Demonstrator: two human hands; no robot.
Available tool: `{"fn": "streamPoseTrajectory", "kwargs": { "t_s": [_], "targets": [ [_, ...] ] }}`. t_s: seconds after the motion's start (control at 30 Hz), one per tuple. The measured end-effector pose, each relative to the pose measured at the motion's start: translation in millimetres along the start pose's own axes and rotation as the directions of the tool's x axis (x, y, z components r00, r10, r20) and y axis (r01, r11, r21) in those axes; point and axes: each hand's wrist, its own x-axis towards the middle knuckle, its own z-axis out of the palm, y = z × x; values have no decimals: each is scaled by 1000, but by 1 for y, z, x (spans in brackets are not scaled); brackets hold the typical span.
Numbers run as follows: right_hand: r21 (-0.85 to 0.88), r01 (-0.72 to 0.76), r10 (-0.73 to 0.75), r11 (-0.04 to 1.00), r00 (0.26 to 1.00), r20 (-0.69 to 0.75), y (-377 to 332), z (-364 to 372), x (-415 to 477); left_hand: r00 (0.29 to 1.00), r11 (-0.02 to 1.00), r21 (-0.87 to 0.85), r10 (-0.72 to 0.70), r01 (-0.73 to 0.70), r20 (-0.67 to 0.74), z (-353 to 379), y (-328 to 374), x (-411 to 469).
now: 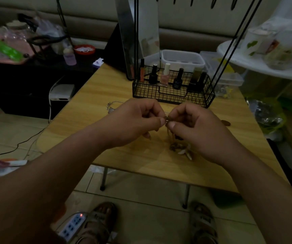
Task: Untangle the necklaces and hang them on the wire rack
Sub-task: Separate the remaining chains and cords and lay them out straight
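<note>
Nearest, both hands were raised together just above the front half of the pale wooden worktop (89, 134). The left hand (134, 120) and the right hand (196, 127) each pinched, thumb against forefinger, the same small brown knot of tangled cord necklaces (167, 118). Their fingertips almost met, probably so the strands could be teased apart right at the snag.

From the pinch the rest of the tangle hung down to a loose heap of brownish beads and pale shell-like pieces (182, 149). The heap rested on the worktop under the right hand, which likely took weight off the knot.

Behind the left hand a thin silver chain necklace (114, 103) lay flat, apart from the tangle.

Toward the far edge stood the black wire rack (173, 93), its basket base holding small nail-polish bottles (177, 79). The hooks in view at the top carried nothing, so no necklace seemed hung yet.
</note>
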Motion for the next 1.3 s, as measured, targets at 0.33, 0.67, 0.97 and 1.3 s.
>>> {"fn": "streamPoseTrajectory", "kwargs": {
  "t_s": [0.33, 0.67, 0.97, 1.3],
  "targets": [
    [-169, 143, -155, 975, 986, -61, 3, 2, -1, 995, 989, 131, 72, -63, -63, 5, -5, 0],
    [-186, 148, -160, 971, 986, -54, 4, 0, -1, 994, 992, 103, 84, -78, -64, 6, -6, 1],
    [-186, 138, -145, 973, 989, -29, 5, -1, -2, 994, 991, 111, 88, -80, -67, 6, -6, 1],
    [-51, 81, -82, 995, 996, -16, 3, -3, 0, 999, 996, 71, 48, -47, -22, 2, -1, -2]
  ]
}}
